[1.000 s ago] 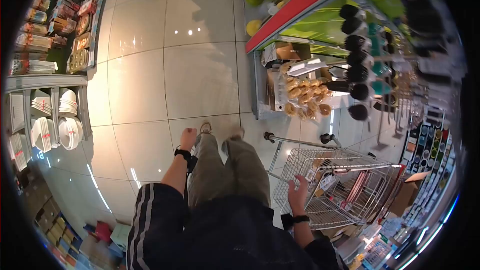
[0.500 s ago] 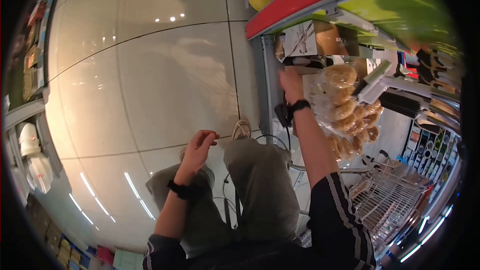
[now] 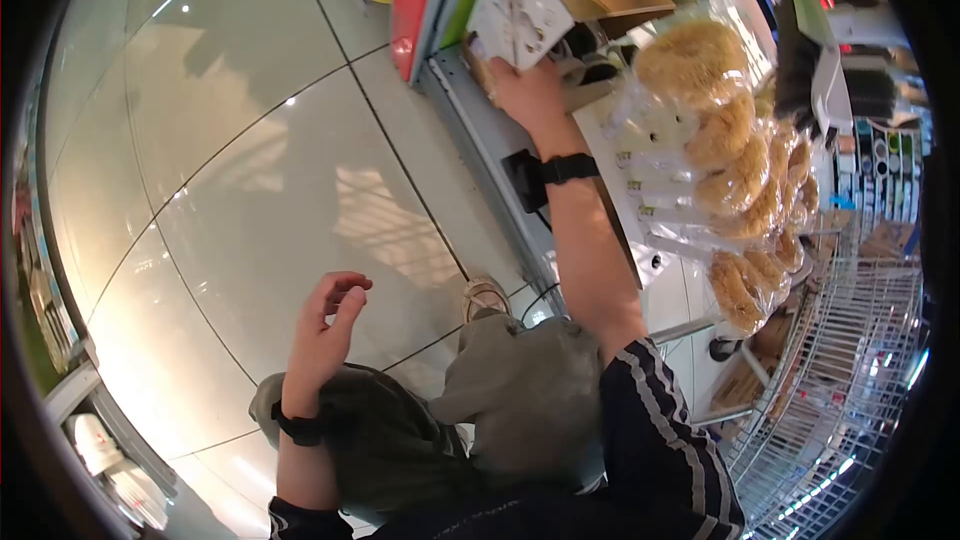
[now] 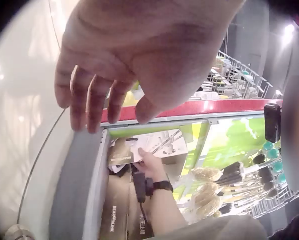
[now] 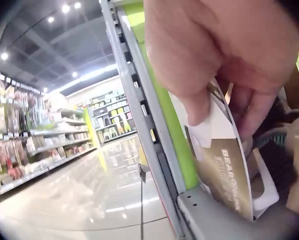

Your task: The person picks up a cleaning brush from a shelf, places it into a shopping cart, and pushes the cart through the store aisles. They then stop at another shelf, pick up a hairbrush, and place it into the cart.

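Note:
In the head view my right hand (image 3: 533, 100) reaches into the low shelf bay and pinches the lower edge of a white box printed with utensils (image 3: 518, 8). The right wrist view shows the thumb of my right hand (image 5: 219, 55) on the white and gold-brown box panel (image 5: 222, 165), with fingers bent behind its edge; their tips are partly hidden. My left hand (image 3: 325, 325) hangs over the floor, holding nothing, fingers loosely bent. In the left wrist view the left hand (image 4: 144, 55) is above and in front of the shelf, apart from the box (image 4: 164, 145).
Bagged tan bundles (image 3: 725, 150) hang right of my right forearm, near dark brushes (image 3: 800, 80). A wire cart (image 3: 830, 370) stands at lower right. The metal shelf edge (image 3: 490, 160) runs beside the tiled floor (image 3: 270, 210). Opposite shelving (image 3: 110, 450) is at lower left.
My right hand has moved from beside the cart into the shelf bay and taken hold of the box edge. The shelf has come closer; my left hand stays free, now lower in view.

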The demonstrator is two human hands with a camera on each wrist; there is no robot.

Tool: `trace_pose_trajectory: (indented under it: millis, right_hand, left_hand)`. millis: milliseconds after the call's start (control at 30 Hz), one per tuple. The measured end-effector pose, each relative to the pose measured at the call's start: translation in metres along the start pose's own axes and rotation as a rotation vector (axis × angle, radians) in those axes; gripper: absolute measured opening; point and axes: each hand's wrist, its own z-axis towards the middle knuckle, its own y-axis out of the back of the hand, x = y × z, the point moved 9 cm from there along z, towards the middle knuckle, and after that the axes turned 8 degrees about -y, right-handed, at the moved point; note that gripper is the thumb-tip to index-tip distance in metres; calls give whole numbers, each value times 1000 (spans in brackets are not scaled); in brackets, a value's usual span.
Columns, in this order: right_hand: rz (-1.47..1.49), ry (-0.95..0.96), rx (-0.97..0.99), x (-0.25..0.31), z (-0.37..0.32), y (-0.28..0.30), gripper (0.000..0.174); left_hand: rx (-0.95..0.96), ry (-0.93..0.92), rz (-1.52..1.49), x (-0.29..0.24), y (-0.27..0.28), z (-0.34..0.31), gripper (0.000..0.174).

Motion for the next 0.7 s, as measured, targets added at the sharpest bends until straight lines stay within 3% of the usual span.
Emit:
trace_pose_trajectory:
  millis: [67, 167, 200, 267, 333, 367, 433, 500, 533, 700]
  right_hand:
    - [-15, -46, 50, -16, -1, -4, 47]
    - [149, 31, 120, -29, -3, -10, 55]
    - [267, -195, 234, -45, 4, -18, 59]
    - [404, -26, 0, -58, 17, 1, 51]
    - [886, -304, -141, -86, 22, 9, 44]
    - [1281, -695, -154, -73, 6, 4, 42]
    - [1385, -794, 25, -59, 20, -9, 41]
    - [1567, -485, 418, -34, 43, -20, 40]
    - [1603, -419, 497, -23, 49, -19, 40]
    - [1621, -388, 485, -5, 63, -22, 39]
  left_hand:
    - [21, 59, 35, 3, -6, 1, 21]
    - [76, 92, 44, 14, -9, -1, 22]
    - [89, 90, 75, 16, -9, 0, 22]
    - [97, 81, 127, 21, -5, 1, 23]
    - [74, 86, 121, 19, -1, 3, 23]
    - [52, 91, 114, 16, 2, 4, 23]
    - [33, 92, 110, 9, 4, 4, 24]
    - [36, 93, 107, 3, 6, 0, 24]
    - [44, 88, 109, 0, 5, -1, 25]
    - [39, 69, 67, -10, 9, -7, 27]
